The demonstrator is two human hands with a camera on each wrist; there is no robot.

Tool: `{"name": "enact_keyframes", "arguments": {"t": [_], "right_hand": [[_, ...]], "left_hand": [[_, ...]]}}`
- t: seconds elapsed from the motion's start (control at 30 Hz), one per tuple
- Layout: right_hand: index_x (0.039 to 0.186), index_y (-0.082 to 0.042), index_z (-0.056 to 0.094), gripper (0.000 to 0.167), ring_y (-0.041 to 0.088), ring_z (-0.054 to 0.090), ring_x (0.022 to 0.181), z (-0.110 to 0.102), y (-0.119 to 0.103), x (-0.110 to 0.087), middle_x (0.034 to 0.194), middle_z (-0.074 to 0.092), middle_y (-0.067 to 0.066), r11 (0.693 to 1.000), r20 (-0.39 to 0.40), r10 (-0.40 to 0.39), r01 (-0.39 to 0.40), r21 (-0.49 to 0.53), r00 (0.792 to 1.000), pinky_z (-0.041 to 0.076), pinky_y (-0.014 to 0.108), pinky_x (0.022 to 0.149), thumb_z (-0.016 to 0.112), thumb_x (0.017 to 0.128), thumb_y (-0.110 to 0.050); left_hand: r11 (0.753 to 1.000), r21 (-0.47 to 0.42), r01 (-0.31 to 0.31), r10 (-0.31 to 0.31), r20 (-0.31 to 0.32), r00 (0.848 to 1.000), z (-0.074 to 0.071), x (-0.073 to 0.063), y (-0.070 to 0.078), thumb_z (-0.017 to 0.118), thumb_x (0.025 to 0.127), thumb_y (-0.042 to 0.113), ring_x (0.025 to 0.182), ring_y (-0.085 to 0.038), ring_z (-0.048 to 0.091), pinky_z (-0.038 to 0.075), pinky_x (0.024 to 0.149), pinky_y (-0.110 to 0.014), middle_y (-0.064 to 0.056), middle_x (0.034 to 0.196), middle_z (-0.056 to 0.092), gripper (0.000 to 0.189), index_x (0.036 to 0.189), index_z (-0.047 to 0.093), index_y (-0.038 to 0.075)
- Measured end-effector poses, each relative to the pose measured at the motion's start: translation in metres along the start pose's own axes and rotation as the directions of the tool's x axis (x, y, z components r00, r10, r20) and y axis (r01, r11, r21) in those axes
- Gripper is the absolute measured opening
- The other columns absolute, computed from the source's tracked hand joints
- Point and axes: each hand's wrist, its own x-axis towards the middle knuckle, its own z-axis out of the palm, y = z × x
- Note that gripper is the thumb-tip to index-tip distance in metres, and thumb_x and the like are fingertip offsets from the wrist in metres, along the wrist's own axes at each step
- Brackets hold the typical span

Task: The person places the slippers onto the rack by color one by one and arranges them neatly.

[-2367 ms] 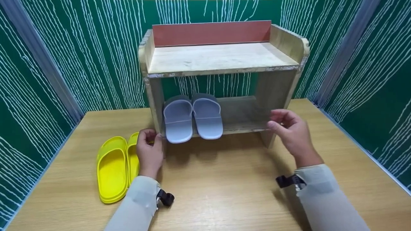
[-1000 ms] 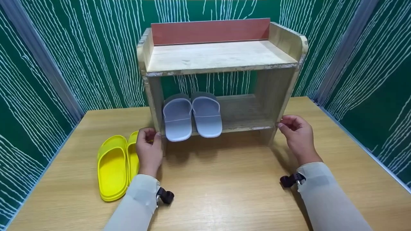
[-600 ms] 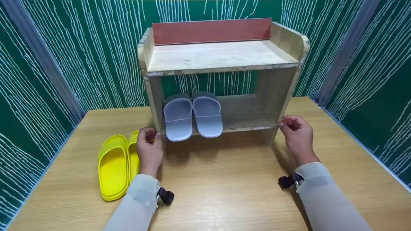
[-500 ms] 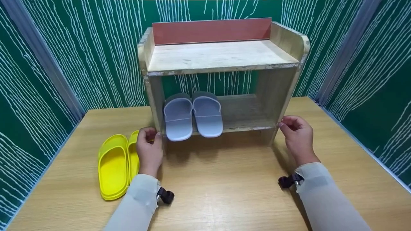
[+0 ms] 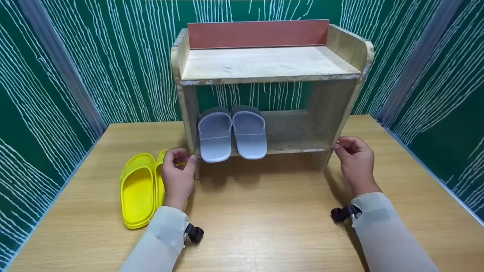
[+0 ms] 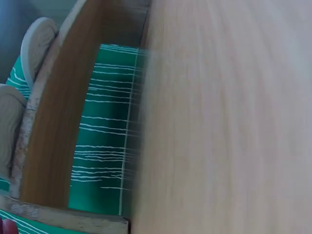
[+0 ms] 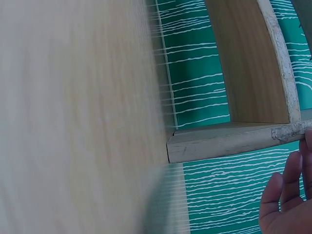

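Observation:
A small wooden shoe rack [image 5: 272, 78] with a red back strip stands on the table. On its lower shelf, at the left, sits a pair of grey slides [image 5: 232, 136], toes inward. My left hand [image 5: 178, 175] is at the rack's lower left front edge, thumb in front and fingers curled beside it. My right hand [image 5: 356, 162] pinches the lower right front edge with thumb and fingertips. In the right wrist view a fingertip [image 7: 307, 139] touches the rack's side panel [image 7: 239, 139]. A little of a left fingertip [image 6: 9, 226] shows in the left wrist view.
A pair of yellow slides [image 5: 139, 194] lies left of the rack, one partly hidden behind my left hand. The wooden table [image 5: 264, 226] extends toward me. Green walls [image 5: 132, 56] with white streaks stand close behind and on both sides.
My right hand has moved from in front of the lower shelf outward to the rack's right edge. The left hand keeps its place. The view has shifted slightly; the slides stay put.

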Motion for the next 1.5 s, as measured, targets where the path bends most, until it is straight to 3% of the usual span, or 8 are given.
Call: {"name": "enact_keyframes", "arguments": {"t": [0.1, 0.3, 0.43, 0.77, 1.0, 1.27, 1.5], "right_hand": [[0.126, -0.011, 0.070, 0.025, 0.015, 0.058, 0.107, 0.000, 0.000, 0.000, 0.111, 0.065, -0.004, 1.000, 0.007, 0.009, -0.009, -0.004, 1.000, 0.052, 0.012, 0.088, 0.072, 0.101, -0.016], [0.125, -0.010, 0.070, 0.025, 0.016, 0.057, 0.107, -0.001, 0.001, 0.000, 0.111, 0.065, -0.003, 0.999, 0.004, 0.027, -0.027, 0.016, 1.000, 0.052, 0.012, 0.087, 0.072, 0.101, -0.015], [0.125, -0.010, 0.070, 0.025, 0.015, 0.057, 0.107, -0.001, 0.001, 0.000, 0.111, 0.065, -0.003, 0.999, 0.001, 0.031, -0.031, 0.009, 1.000, 0.052, 0.012, 0.087, 0.072, 0.101, -0.015], [0.125, -0.009, 0.070, 0.025, 0.016, 0.057, 0.105, -0.002, -0.001, 0.001, 0.110, 0.065, -0.003, 0.999, -0.005, 0.042, -0.041, 0.012, 0.999, 0.052, 0.014, 0.084, 0.072, 0.101, -0.015], [0.120, -0.007, 0.071, 0.022, 0.016, 0.057, 0.102, -0.002, 0.001, 0.001, 0.106, 0.065, 0.000, 0.997, -0.028, 0.022, -0.020, 0.078, 0.999, 0.052, 0.012, 0.084, 0.074, 0.099, -0.010], [0.124, -0.009, 0.070, 0.024, 0.015, 0.056, 0.105, -0.004, -0.003, 0.000, 0.110, 0.064, -0.002, 0.998, -0.020, 0.040, -0.039, 0.044, 0.999, 0.051, 0.011, 0.086, 0.072, 0.101, -0.013], [0.124, -0.009, 0.071, 0.024, 0.015, 0.057, 0.105, 0.002, 0.000, -0.001, 0.109, 0.065, -0.002, 0.998, -0.004, 0.030, -0.029, 0.047, 1.000, 0.052, 0.011, 0.086, 0.072, 0.100, -0.012]], "left_hand": [[1.000, -0.012, -0.003, 0.003, 0.016, 1.000, -0.005, -0.003, 0.005, 0.073, 0.100, 0.013, 0.116, -0.023, 0.056, 0.050, 0.099, -0.021, -0.016, 0.124, 0.059, 0.032, 0.126, 0.057, 0.003], [0.999, -0.027, -0.025, 0.026, 0.030, 0.999, -0.015, -0.008, 0.013, 0.075, 0.098, 0.012, 0.115, -0.024, 0.057, 0.050, 0.106, -0.038, -0.016, 0.123, 0.059, 0.033, 0.124, 0.057, 0.002], [0.999, -0.019, -0.035, 0.036, 0.055, 0.998, -0.027, -0.012, 0.017, 0.075, 0.098, 0.011, 0.117, -0.026, 0.056, 0.048, 0.107, -0.042, -0.013, 0.123, 0.058, 0.034, 0.125, 0.056, 0.000], [0.998, 0.042, -0.050, 0.048, 0.061, 0.997, -0.065, -0.025, 0.022, 0.076, 0.096, 0.006, 0.116, -0.032, 0.056, 0.050, 0.095, -0.023, -0.020, 0.123, 0.058, 0.035, 0.124, 0.056, -0.003], [0.997, 0.056, -0.061, 0.060, 0.020, 0.998, -0.087, -0.035, 0.030, 0.078, 0.095, 0.005, 0.111, -0.017, 0.055, 0.049, 0.092, -0.021, -0.010, 0.119, 0.058, 0.038, 0.125, 0.057, -0.003], [0.991, 0.131, 0.008, -0.009, 0.003, 1.000, -0.113, -0.044, 0.024, 0.076, 0.099, 0.014, 0.117, -0.014, 0.051, 0.046, 0.094, -0.018, -0.004, 0.125, 0.056, 0.041, 0.131, 0.054, 0.003], [0.977, 0.198, 0.084, -0.080, -0.031, 0.996, -0.128, -0.044, 0.016, 0.075, 0.099, 0.020, 0.121, -0.013, 0.047, 0.043, 0.096, -0.018, -0.005, 0.133, 0.053, 0.050, 0.138, 0.050, 0.003]]}}
